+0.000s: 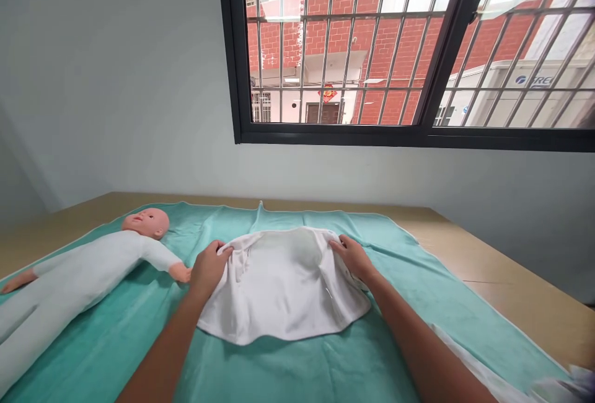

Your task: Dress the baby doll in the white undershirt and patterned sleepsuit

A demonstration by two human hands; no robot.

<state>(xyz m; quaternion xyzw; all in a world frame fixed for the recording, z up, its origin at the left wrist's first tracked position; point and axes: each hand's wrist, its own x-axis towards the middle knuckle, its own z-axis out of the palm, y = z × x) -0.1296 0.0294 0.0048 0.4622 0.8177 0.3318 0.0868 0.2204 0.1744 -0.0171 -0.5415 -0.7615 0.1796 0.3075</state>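
Note:
A small white cloth garment (288, 285) lies spread in front of me, its lower hem resting on the green sheet (260, 378). My left hand (209, 270) grips its upper left corner, thumb and fingers pinched on the fabric. At the upper right corner, my right hand (353, 257) pinches the cloth in the same way. The top edge between the hands is slightly raised, with folds near both grips. Left of the garment a baby doll (97, 260) in a white suit lies on its back. One doll hand is close beside my left hand; I cannot tell whether they touch.
The green sheet covers most of a wooden table (455, 254). At the lower right is some crumpled white material (553, 387), partly cut off by the frame. A grey wall (176, 167) stands behind, with a dark-framed barred window (334, 133) above.

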